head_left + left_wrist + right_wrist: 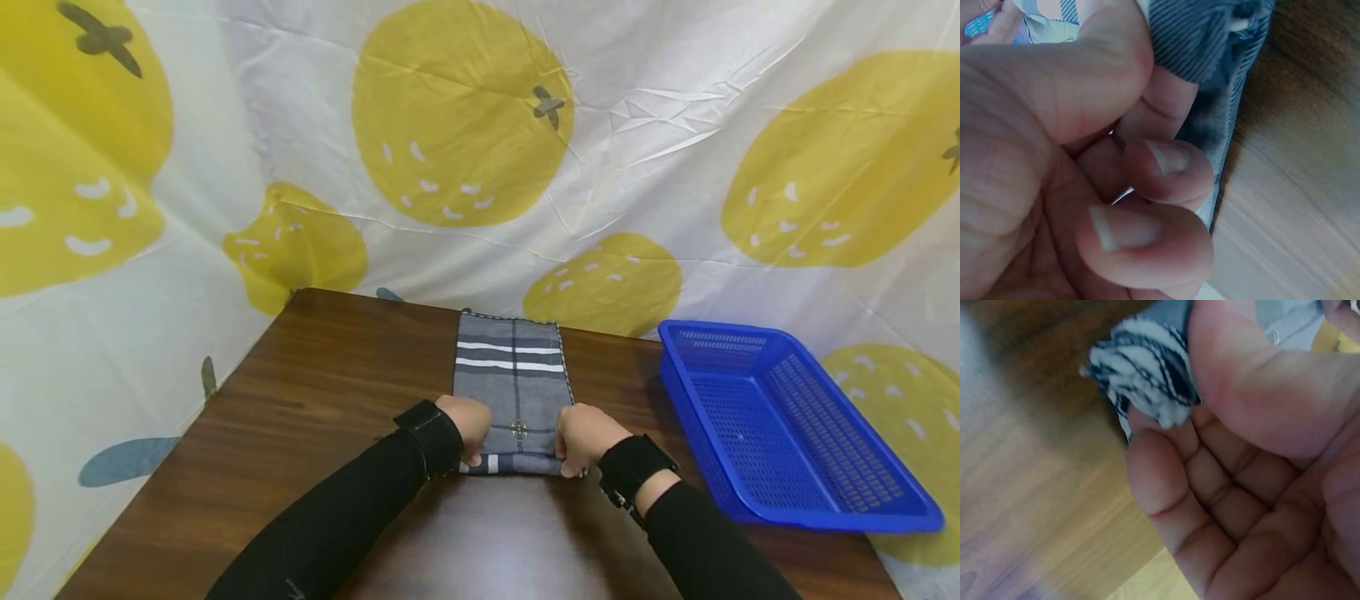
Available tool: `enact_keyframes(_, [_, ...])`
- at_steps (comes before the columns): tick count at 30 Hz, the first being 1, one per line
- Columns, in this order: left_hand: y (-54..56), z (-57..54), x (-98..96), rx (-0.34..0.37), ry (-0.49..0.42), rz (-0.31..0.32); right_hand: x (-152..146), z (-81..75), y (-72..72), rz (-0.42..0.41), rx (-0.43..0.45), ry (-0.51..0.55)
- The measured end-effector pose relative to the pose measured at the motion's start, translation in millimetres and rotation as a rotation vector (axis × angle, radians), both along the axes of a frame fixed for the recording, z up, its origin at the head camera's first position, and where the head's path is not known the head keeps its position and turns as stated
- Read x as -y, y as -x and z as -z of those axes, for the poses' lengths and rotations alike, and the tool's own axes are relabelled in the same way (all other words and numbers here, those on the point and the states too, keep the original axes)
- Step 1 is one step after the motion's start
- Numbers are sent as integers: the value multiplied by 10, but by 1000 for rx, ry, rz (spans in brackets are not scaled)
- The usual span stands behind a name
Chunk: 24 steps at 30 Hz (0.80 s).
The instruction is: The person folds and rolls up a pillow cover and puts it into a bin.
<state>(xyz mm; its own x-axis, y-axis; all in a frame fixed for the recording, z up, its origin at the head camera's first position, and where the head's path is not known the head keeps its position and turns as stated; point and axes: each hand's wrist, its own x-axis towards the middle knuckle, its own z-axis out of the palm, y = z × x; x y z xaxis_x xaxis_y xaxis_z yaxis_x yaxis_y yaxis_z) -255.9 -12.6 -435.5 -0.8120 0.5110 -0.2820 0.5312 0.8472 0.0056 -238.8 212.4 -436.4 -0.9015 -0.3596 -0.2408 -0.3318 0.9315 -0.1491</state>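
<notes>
A grey plaid cloth [513, 392] with white stripes and a small yellow emblem lies lengthwise on the wooden table, its near edge turned up into a narrow fold or roll. At that edge's left end, my left hand [467, 423] pinches the fabric. My right hand [588, 435] grips the opposite end. Seen from the left wrist, the thumb presses a striped corner against the index finger, the other fingers curled below. The right wrist view shows layered cloth [1144, 365] bunched between thumb and forefinger, its black-and-white edging facing outward.
A blue plastic basket [757, 450] with perforated walls stands at the right side of the brown wooden table [337, 375]. Behind and to the left hangs a white sheet [300, 100] with yellow fruit prints, meeting the table's back edge.
</notes>
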Motion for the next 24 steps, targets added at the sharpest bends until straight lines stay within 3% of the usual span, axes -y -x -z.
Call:
enact_keyframes(7, [-12, 2, 26, -13, -27, 17, 30, -18, 141, -20, 83, -82])
enact_keyframes(11, [-6, 56, 46, -55, -80, 28, 46, -37, 194, -37, 104, -108])
enact_keyframes(14, [-7, 136, 46, -149, -116, 50, 50, -36, 219, -36, 118, -123])
enact_keyframes(17, [-49, 216, 36, -293, -121, 91, 58, -28, 241, -16, 138, -133])
enact_keyframes(21, [-199, 266, 11, -495, -132, 127, 69, -4, 272, 8, 166, -142])
enact_keyframes(24, [-348, 297, -19, -606, -151, 148, 78, 12, 291, 11, 178, -148])
